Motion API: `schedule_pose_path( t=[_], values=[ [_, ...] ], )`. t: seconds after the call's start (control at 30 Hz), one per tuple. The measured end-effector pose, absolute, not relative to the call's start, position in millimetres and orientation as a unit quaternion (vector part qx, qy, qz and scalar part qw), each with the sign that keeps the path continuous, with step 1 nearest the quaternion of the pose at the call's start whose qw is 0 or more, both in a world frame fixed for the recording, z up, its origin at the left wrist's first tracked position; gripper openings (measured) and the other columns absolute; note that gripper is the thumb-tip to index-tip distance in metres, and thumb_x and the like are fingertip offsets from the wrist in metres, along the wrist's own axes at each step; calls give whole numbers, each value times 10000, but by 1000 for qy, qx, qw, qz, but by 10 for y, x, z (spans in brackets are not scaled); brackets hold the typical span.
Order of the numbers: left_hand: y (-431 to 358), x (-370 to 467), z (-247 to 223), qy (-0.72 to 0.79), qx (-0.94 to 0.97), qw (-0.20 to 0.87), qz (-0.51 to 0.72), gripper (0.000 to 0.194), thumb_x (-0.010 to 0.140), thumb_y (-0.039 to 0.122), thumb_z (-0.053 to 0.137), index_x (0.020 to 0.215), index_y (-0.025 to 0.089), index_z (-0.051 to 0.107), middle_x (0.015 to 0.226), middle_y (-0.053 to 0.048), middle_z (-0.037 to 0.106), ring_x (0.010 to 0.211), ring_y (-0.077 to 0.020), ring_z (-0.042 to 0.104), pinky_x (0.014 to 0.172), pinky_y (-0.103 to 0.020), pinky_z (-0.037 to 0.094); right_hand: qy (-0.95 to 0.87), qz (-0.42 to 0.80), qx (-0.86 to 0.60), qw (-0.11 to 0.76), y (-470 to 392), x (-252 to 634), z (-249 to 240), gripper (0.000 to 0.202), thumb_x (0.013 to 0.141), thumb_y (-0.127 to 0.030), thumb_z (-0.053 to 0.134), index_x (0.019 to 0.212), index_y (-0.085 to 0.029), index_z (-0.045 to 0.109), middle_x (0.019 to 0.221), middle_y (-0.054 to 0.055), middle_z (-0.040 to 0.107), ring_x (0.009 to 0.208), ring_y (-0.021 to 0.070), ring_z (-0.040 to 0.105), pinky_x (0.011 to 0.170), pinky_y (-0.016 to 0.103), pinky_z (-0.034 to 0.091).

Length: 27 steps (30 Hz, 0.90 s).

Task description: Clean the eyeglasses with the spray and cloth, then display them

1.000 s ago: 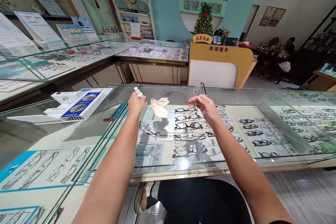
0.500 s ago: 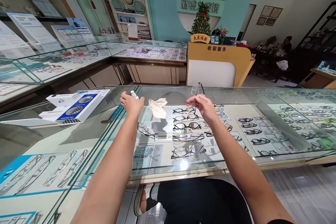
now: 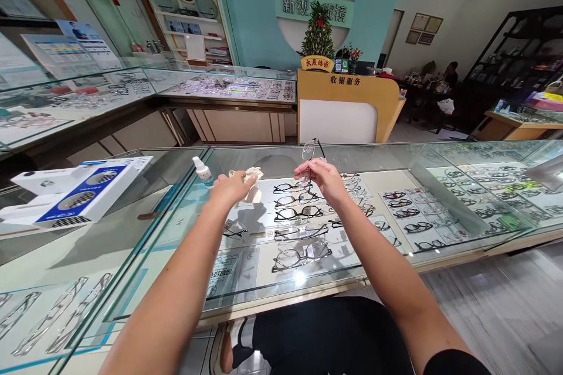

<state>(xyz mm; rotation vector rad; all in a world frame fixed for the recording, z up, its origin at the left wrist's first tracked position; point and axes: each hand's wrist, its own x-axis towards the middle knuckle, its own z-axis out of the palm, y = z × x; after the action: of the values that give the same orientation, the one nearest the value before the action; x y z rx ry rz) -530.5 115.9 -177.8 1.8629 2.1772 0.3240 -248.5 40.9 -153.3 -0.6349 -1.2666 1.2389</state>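
Note:
A pair of thin dark-framed glasses (image 3: 309, 150) is raised above the glass counter, pinched in my right hand (image 3: 323, 179). My left hand (image 3: 232, 187) reaches over the counter with its fingers closed on a cream cleaning cloth (image 3: 254, 174), which shows past the fingertips. Left of that hand, a small white spray bottle (image 3: 202, 171) stands upright and apart from it. Beneath the glass between my arms, rows of eyeglasses (image 3: 299, 212) lie on display.
A white and blue box (image 3: 88, 196) sits on the counter at left. More frames (image 3: 417, 227) are displayed at right. Across the floor stand a yellow cashier desk (image 3: 352, 91) and another glass showcase (image 3: 237, 85). A person (image 3: 451, 73) is far back at right.
My left hand has let go of the spray bottle, leaving it standing, and moved right onto the cloth. My right hand still holds the glasses. The view has turned slightly right.

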Motion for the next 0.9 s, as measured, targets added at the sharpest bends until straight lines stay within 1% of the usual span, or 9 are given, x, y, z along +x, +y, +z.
schedule_pose_path(
  t=[0.1,0.2,0.27,0.4,0.53,0.6,0.73,0.83,0.9],
  values=[
    [1223,-5341,-1818,736,655,127,112,854,1016,742,393,1618,192,643,1517,-309,675,1454,-524,583,1151,-601,500,-545,530,-277,588,407,-2487,-1533,418,871,-659,861,877,-245,810,1005,45,872,893,221,808,874,376,576],
    [1261,-5356,-1861,734,653,130,132,898,994,734,439,1691,182,560,1546,-298,680,1519,-523,537,1157,-606,497,-543,527,-282,590,393,-2490,-1524,405,868,-649,858,874,-246,810,995,47,869,899,223,803,888,381,573],
    [1287,-5361,-1888,735,647,143,147,882,972,730,488,1662,192,598,1518,-285,709,1546,-521,514,1158,-611,495,-542,529,-284,588,385,-2492,-1517,400,861,-643,861,865,-247,808,996,48,868,896,223,799,888,382,571],
    [1366,-5381,-1909,748,623,164,163,815,927,741,551,1421,132,771,1416,-306,763,1542,-544,520,1139,-622,513,-539,531,-287,587,382,-2497,-1515,389,862,-627,857,865,-241,805,1002,54,863,892,220,794,891,382,568],
    [1432,-5417,-1875,754,597,183,205,690,896,691,623,1127,72,821,1310,-369,776,1378,-578,661,1092,-614,549,-541,533,-289,583,380,-2505,-1514,385,863,-615,847,874,-233,799,1004,60,857,891,214,788,860,365,558],
    [1430,-5434,-1843,748,586,191,247,622,901,638,649,1120,79,811,1305,-346,785,1334,-543,706,1097,-578,559,-544,531,-291,580,375,-2509,-1508,390,867,-616,840,877,-229,794,1004,65,855,886,211,783,828,354,548],
    [1378,-5440,-1790,723,552,203,362,563,941,508,659,1328,109,748,1410,-241,780,1321,-383,745,1136,-453,558,-543,533,-289,581,361,-2514,-1496,378,860,-607,843,870,-232,802,992,61,857,880,211,785,810,346,539],
    [1366,-5414,-1793,705,521,229,424,576,879,370,724,1387,102,691,1402,-223,785,1233,-306,778,1057,-378,589,-540,535,-289,582,354,-2515,-1497,384,848,-620,852,860,-239,805,989,55,858,886,216,789,842,359,552],
    [1380,-5395,-1818,699,498,251,448,620,799,293,774,1377,95,665,1313,-221,809,1116,-299,799,967,-373,606,-542,534,-294,578,350,-2517,-1500,397,846,-634,852,860,-240,804,994,57,856,896,221,789,864,369,560]
  ],
)
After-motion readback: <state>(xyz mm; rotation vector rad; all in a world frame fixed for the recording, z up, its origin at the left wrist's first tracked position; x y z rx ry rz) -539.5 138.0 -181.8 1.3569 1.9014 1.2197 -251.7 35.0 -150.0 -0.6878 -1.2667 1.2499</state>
